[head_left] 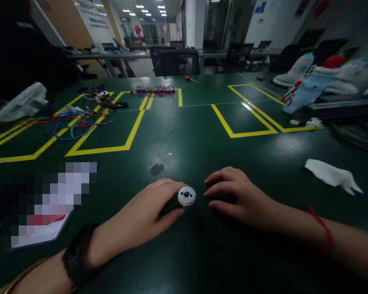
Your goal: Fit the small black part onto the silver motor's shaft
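Note:
Near the front middle of the green table [171, 147], my left hand [153, 208] curls round a small dark cylindrical object with a round silver end [187, 197]. The silver face has dark holes and points up between thumb and fingers. To its right, my right hand [236, 194] rests with bent fingers around a dark object [222, 197], mostly hidden under the palm. A narrow gap separates the hands. The left wrist wears a black band, the right a red string.
A blurred-out item lies on a pad [46, 236] at left. White tissue [333, 173] is at right. Wires [79, 122], a bundle [155, 90], a screwdriver [188, 79] and a white fan [23, 102] sit further back. A light blue bag [309, 87] stands at right.

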{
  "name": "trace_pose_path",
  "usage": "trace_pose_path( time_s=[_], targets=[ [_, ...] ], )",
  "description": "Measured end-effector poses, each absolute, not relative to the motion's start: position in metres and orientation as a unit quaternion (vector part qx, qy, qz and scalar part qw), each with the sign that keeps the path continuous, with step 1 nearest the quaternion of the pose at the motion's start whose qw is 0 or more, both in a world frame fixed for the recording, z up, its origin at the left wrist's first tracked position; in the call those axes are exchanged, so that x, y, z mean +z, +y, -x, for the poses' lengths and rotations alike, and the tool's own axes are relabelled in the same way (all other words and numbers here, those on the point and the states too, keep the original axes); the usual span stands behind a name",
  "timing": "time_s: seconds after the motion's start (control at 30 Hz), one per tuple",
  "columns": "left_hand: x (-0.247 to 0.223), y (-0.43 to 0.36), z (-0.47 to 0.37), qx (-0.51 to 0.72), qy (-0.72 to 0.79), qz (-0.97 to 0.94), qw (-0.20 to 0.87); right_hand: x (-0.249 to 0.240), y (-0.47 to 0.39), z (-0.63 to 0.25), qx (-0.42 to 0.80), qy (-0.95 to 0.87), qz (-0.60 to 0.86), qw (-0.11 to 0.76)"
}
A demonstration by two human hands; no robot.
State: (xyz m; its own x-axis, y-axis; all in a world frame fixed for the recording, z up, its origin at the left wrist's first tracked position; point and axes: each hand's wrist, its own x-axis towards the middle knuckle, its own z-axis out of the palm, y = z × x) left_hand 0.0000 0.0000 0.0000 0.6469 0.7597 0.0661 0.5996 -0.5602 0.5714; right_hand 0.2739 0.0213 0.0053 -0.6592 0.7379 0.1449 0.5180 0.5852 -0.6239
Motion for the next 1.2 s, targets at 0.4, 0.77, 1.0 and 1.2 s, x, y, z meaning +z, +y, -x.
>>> trace_pose_path(
  time_s=[0.4, 0.77, 1.0, 1.2],
  targets=[
    [-0.001, 0.001, 0.002, 0.156, 0.383, -0.869, 0.272, 0.008, 0.021, -0.285, 0.503, -0.636, 0.462, 0.359],
    [-0.001, 0.0, 0.003, 0.147, 0.385, -0.868, 0.277, 0.008, 0.02, -0.286, 0.505, -0.633, 0.47, 0.35],
    [-0.003, 0.001, 0.003, 0.161, 0.385, -0.867, 0.272, 0.007, 0.02, -0.285, 0.379, -0.774, 0.424, 0.279],
    [-0.003, 0.0, 0.003, 0.168, 0.384, -0.867, 0.268, 0.003, 0.019, -0.286, 0.307, -0.823, 0.417, 0.234]
  ],
)
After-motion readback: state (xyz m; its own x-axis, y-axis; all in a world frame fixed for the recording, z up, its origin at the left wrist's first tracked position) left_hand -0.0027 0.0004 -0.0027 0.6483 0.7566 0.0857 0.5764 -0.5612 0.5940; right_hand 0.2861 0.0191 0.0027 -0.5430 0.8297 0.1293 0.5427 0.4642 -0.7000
